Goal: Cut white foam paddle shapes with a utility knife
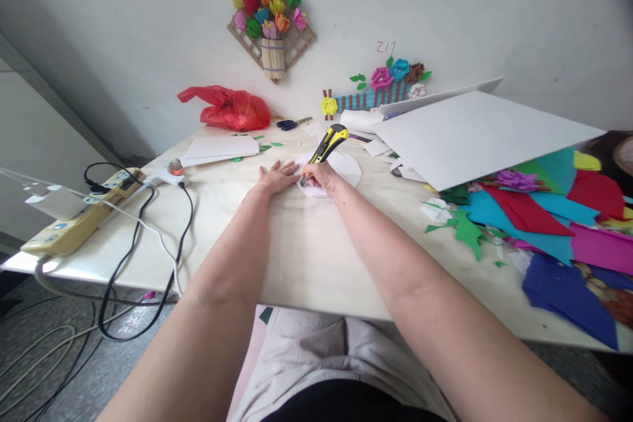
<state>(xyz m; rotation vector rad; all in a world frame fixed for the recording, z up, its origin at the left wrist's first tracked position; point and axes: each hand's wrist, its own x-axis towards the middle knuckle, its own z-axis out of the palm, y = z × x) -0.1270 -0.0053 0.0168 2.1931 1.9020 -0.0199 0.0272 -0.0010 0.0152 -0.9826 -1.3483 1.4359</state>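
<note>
In the head view my right hand (320,176) is closed around a yellow and black utility knife (328,143). The knife leans up and to the right, its lower end down at a rounded white board (349,170) on the table. My fingers hide most of the blade end. My left hand (277,177) lies flat with its fingers spread, the fingertips at the left edge of the board. Both hands are close together near the middle of the table.
A power strip (89,214), a glue gun (165,177) and cables lie left. White sheets (220,148), a red plastic bag (235,109) and scissors (293,123) lie behind. At right, a large white board (482,135) rises over coloured paper (524,214).
</note>
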